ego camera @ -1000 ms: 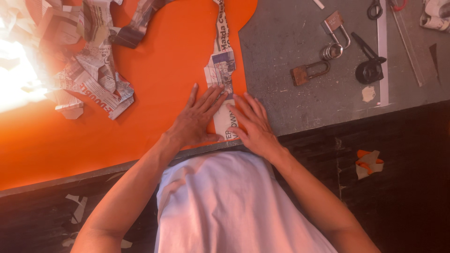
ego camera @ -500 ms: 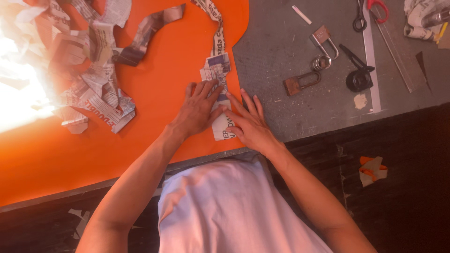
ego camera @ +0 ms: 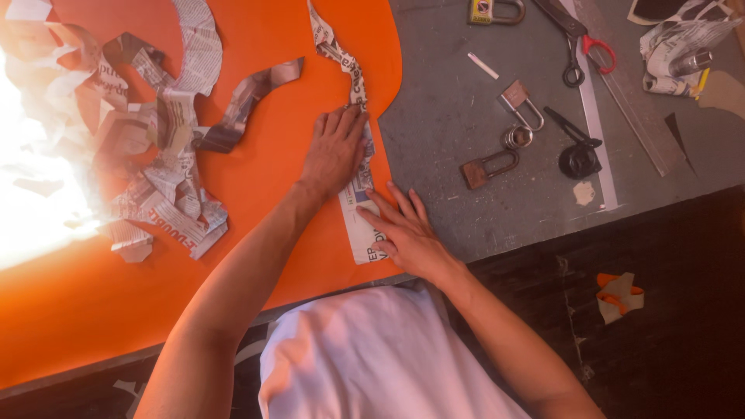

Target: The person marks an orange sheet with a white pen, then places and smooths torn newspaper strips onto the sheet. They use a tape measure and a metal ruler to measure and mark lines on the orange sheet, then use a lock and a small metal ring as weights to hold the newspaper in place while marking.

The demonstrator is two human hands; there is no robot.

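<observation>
A large orange sheet [ego camera: 295, 233] covers the left part of a grey table [ego camera: 466, 194]. Along its right edge lies a long curved strip of newspaper [ego camera: 358, 225]. My left hand [ego camera: 335, 151] lies flat on the upper part of that strip, fingers together and pointing away from me. My right hand [ego camera: 405, 231] presses flat on the strip's lower end, fingers spread, at the border between orange sheet and grey table. Neither hand grips anything.
Several cut newspaper scraps [ego camera: 167, 202] pile up on the orange sheet's left side, where bright glare washes out the view. On the grey table lie padlocks [ego camera: 487, 167], red-handled scissors [ego camera: 583, 54], a metal ruler [ego camera: 632, 109], a black round tool [ego camera: 579, 159]. Dark floor lies lower right.
The view has shifted, so everything sits lower in frame. My left hand has slid farther up the newspaper strip while my right hand stays pressed on its lower end.
</observation>
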